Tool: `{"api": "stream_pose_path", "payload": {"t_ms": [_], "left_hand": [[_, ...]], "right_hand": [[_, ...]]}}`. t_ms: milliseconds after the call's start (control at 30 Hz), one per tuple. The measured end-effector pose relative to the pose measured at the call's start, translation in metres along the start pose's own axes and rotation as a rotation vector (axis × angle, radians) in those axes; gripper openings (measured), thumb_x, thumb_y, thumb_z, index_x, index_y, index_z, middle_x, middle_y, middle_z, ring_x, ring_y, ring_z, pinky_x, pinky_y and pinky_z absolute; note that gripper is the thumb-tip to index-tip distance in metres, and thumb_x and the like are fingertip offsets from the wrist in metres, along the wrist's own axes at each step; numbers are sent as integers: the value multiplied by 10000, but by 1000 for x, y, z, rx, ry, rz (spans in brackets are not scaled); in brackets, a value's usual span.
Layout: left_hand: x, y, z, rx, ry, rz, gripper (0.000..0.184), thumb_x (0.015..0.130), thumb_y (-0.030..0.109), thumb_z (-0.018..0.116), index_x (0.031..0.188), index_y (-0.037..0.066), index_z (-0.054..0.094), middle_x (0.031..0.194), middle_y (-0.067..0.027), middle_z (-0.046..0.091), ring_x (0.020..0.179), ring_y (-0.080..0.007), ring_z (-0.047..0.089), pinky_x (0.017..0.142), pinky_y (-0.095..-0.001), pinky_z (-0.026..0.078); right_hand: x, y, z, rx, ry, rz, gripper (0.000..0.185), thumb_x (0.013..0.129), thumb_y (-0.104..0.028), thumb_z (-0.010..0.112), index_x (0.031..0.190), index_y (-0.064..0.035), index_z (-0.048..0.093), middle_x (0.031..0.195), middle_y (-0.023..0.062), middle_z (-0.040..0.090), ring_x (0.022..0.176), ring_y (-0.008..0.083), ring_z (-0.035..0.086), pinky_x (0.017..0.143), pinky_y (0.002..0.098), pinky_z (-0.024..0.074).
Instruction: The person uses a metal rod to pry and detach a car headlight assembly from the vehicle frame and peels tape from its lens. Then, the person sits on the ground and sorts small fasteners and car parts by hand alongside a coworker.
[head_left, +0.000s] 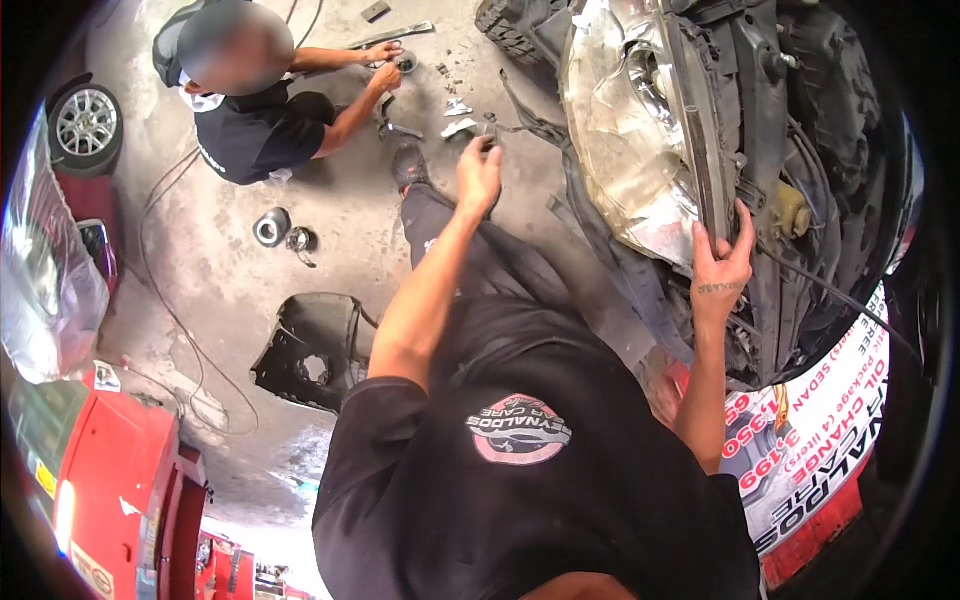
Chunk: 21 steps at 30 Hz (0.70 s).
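My left hand (480, 175) is raised at the upper middle, its fingers closed around something small and dark at their tips, too small to name. At the right, my right hand (722, 262) grips the lower end of a dark strip (697, 150) along the edge of a large clear headlight (630, 130). The headlight lies against the exposed dark front parts of a vehicle (780, 130). A yellowish part (790, 212) shows just beyond my right hand.
A co-worker (250, 130) crouches at the upper left, both hands at a small round part (405, 63). White fragments (458, 127), a black panel (310, 350) and a hose (150, 225) lie on the floor. A red car (110, 490) stands lower left, a banner (800, 450) lower right.
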<state>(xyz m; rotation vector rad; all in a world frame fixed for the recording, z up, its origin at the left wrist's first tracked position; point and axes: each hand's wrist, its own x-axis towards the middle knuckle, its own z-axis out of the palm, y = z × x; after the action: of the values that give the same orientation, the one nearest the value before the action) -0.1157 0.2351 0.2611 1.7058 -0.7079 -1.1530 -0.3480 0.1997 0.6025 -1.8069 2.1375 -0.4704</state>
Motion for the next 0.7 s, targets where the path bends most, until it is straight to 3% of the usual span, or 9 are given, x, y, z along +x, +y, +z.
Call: {"api": "stream_pose_path", "payload": {"t_ms": [67, 200, 233, 267, 333, 433, 533, 600, 700], "left_hand": [[-15, 68, 13, -354, -97, -157, 384, 1013, 185, 632, 1330, -33, 620, 1160, -151, 709, 1001, -215, 702, 825, -356, 598], [-21, 142, 36, -646, -125, -112, 411, 1057, 232, 580, 1363, -43, 586, 1124, -141, 706, 968, -203, 699, 785, -349, 605], [-17, 153, 36, -552, -136, -31, 452, 1058, 270, 587, 1391, -35, 565, 1167, -154, 690, 993, -205, 688, 793, -339, 601], [-13, 158, 40, -474, -116, 41, 518, 1055, 309, 600, 1446, -20, 510, 1233, -171, 664, 1047, -209, 670, 801, -345, 589], [-3, 162, 49, -467, -115, -39, 606, 1037, 338, 634, 1502, 3, 436, 1288, -197, 635, 1093, -223, 654, 827, -367, 574], [9, 162, 60, -602, -130, -202, 687, 977, 326, 705, 1473, -54, 421, 1122, -191, 686, 1006, -237, 658, 902, -367, 529], [-3, 180, 54, -585, 0, -275, 716, 963, 331, 727, 1474, -62, 414, 1121, -201, 695, 1009, -240, 667, 907, -359, 532], [6, 159, 64, -661, -30, -298, 713, 967, 338, 736, 1444, -99, 436, 1164, -210, 697, 1034, -232, 668, 921, -349, 531], [11, 150, 64, -819, -235, -322, 686, 992, 351, 723, 1385, -153, 474, 1217, -203, 697, 1064, -225, 669, 949, -342, 523]], "right_hand": [[1, 1, -1, 38, 16, -6, 631, 912, -134, 756, 1476, -55, 484, 633, 67, 597, 581, 105, 529, 591, 287, 457], [0, -8, -14, 42, -66, 28, 655, 914, -115, 723, 1510, -50, 459, 707, 121, 676, 606, 109, 582, 592, 296, 486], [-2, -10, -15, 103, -66, 40, 634, 930, -106, 707, 1511, -40, 462, 733, 112, 695, 622, 96, 587, 600, 283, 488], [-4, -11, -16, 164, -76, 53, 614, 946, -96, 690, 1513, -30, 465, 760, 103, 715, 638, 83, 591, 607, 270, 489], [-13, 1, -17, 249, -64, 54, 533, 985, -52, 634, 1496, 0, 495, 827, 94, 747, 699, 64, 617, 635, 244, 491], [-22, 36, -20, 254, 24, -171, 476, 996, -74, 617, 1461, -2, 546, 819, 74, 722, 660, 67, 585, 608, 250, 473], [-43, 31, -39, -15, -43, 35, 443, 1013, -110, 589, 1450, -33, 581, 833, 59, 676, 605, 77, 542, 560, 263, 444], [-53, 23, -39, 115, 68, 184, 466, 1022, -136, 568, 1485, -81, 564, 828, 55, 623, 565, 90, 517, 524, 280, 427], [-56, 18, -35, 127, 52, 226, 478, 1052, -152, 535, 1528, -116, 519, 827, 58, 618, 534, 91, 508, 482, 289, 437]]}}
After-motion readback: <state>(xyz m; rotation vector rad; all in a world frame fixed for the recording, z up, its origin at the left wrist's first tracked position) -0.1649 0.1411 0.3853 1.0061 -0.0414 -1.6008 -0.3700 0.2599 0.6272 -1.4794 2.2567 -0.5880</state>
